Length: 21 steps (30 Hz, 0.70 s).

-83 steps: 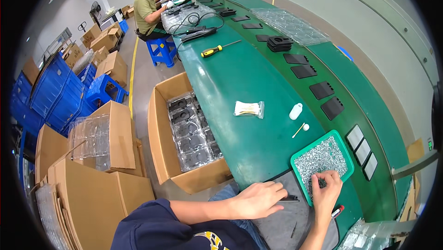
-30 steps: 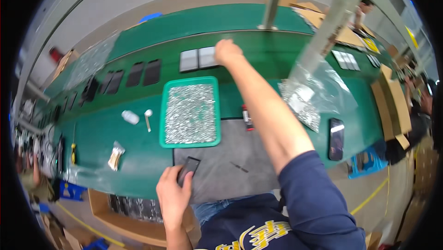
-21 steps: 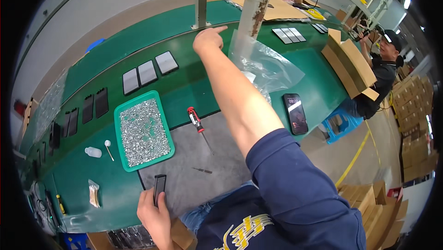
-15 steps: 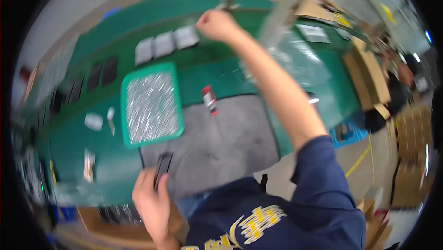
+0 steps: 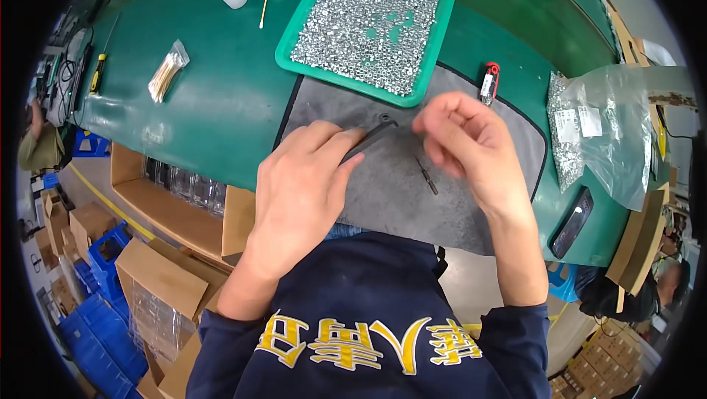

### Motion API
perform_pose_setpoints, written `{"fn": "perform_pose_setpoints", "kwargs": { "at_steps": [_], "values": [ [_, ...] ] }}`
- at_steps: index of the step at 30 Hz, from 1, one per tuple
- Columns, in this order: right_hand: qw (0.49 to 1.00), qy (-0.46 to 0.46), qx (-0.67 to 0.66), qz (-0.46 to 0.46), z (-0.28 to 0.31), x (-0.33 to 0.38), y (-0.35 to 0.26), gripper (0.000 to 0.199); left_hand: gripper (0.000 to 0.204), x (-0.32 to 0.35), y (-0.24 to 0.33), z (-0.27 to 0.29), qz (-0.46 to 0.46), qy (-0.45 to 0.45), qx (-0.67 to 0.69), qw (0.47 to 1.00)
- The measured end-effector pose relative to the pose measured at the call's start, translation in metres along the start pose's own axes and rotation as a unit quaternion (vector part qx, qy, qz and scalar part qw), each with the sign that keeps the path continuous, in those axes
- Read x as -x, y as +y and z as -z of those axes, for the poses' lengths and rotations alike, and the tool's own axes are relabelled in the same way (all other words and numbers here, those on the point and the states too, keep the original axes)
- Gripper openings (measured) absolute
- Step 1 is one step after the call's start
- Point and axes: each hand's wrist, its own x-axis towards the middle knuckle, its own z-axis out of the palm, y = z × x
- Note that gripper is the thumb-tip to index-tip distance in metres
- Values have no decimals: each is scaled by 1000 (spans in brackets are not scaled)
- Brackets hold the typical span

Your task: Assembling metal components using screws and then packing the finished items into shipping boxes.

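- Head view looks straight down on a green desk (image 5: 221, 104) with a grey mat (image 5: 398, 193) just before the person
- Left hand (image 5: 302, 193) is clamped on a slim black flat part (image 5: 372, 136), which lies low over the mat and juts toward the tray
- Right hand (image 5: 468, 145) hovers just beside the part's far end, fingertips pinched together; whether a small fastener sits between them I cannot tell
- Green tray (image 5: 434, 46) heaped with small silver fasteners touches the mat's far edge; a thin dark screwdriver bit (image 5: 426, 176) lies on the mat under the right hand, and a red-and-black tool (image 5: 487, 82) rests near the tray
- Risk, as I judge it: anything pinched so small could slip and roll off the mat or be lost among the tray's heap; a nudge of the left hand would shift the part's hole out of line
- Against the frame half a second back, the right arm was stretched far over the desk past the tray; now it is drawn in over the mat, and the left hand has brought the part up from the near edge
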Motion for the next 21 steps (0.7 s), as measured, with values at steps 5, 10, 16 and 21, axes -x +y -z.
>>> {"fn": "perform_pose_setpoints", "kwargs": {
  "at_steps": [5, 10, 16, 21],
  "values": [
    [981, 94, -119, 118, -31, -8, -5, 10, 28, 3, 10, 8, 164, -33, 400, 901],
    [955, 52, -231, 179, -55, -13, -6, 13, 38, 15, 11, -18, 303, -140, 745, 578],
    [978, 49, -183, 87, -54, -5, -5, 11, 39, 25, 0, -54, 189, -302, 906, 227],
    [980, 123, -26, 155, -60, -5, 4, 11, 32, 18, 31, -25, 182, -139, 714, 662]
  ]
}}
